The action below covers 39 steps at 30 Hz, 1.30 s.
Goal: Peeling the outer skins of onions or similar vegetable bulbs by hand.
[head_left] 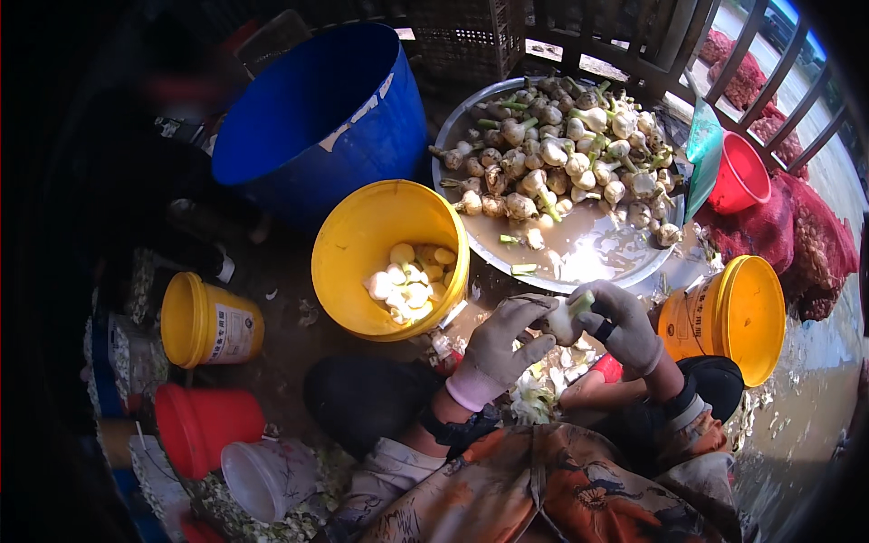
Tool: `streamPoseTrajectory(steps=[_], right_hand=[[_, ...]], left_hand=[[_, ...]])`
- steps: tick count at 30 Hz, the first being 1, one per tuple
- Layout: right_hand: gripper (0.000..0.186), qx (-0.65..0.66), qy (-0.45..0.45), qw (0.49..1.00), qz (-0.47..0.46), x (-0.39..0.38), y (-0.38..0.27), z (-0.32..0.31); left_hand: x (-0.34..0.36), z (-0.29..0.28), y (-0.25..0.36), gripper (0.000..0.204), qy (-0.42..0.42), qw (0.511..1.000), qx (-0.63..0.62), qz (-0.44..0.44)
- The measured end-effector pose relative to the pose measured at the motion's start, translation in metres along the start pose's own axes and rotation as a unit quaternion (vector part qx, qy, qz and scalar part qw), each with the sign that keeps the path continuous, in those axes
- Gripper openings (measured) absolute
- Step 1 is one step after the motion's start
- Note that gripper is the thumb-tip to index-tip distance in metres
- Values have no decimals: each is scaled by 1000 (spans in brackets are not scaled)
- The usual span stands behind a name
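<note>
Between my two gloved hands is a whitish garlic bulb [563, 324] with a short green stem stub, held up in front of my lap. My left hand [501, 348], in a grey glove, grips its left side with thumb and fingers. On the stem side my right hand [626, 333] closes around it, also gloved. A dark strip shows at the right fingers; I cannot make out what it is. Ahead lies a wide metal basin [665, 256] heaped with garlic bulbs [552, 163]. Left of my hands, a yellow bucket [348, 258] contains several trimmed pale bulbs [412, 288].
A big blue tub [303, 118] stands at the far left. Yellow bucket [231, 328], red bucket [204, 430] and white bucket [258, 480] line the left. Another yellow bucket [724, 317], a red basin [742, 172] and red mesh sacks [815, 244] are right. Peelings [543, 380] litter the ground.
</note>
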State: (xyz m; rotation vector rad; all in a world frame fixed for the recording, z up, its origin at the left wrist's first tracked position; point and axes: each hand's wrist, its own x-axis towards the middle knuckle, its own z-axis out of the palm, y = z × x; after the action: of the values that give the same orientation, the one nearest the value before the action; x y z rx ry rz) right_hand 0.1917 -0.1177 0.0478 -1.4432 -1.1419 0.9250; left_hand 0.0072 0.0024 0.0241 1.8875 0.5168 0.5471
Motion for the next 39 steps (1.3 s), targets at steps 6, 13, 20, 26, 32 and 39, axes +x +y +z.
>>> streamPoseTrajectory(steps=[6, 13, 20, 26, 32, 39], right_hand=[[17, 68, -38, 996, 36, 3, 6, 5], [14, 76, -27, 994, 75, 4, 13, -4], [15, 91, -56, 992, 61, 4, 4, 2], [7, 119, 48, 987, 101, 7, 15, -5], [6, 129, 26, 978, 159, 4, 2, -15], [9, 107, -6, 986, 129, -2, -4, -4]], left_hand=[[-6, 6, -3, 21, -4, 999, 2, 48], [-6, 7, -5, 17, 50, 993, 74, 81], [0, 0, -1, 20, -4, 975, 147, 168], [-17, 21, -2, 21, -82, 971, 205, 90], [4, -5, 4, 38, 2, 997, 5, 78], [11, 1, 3, 21, 3, 986, 90, 137]])
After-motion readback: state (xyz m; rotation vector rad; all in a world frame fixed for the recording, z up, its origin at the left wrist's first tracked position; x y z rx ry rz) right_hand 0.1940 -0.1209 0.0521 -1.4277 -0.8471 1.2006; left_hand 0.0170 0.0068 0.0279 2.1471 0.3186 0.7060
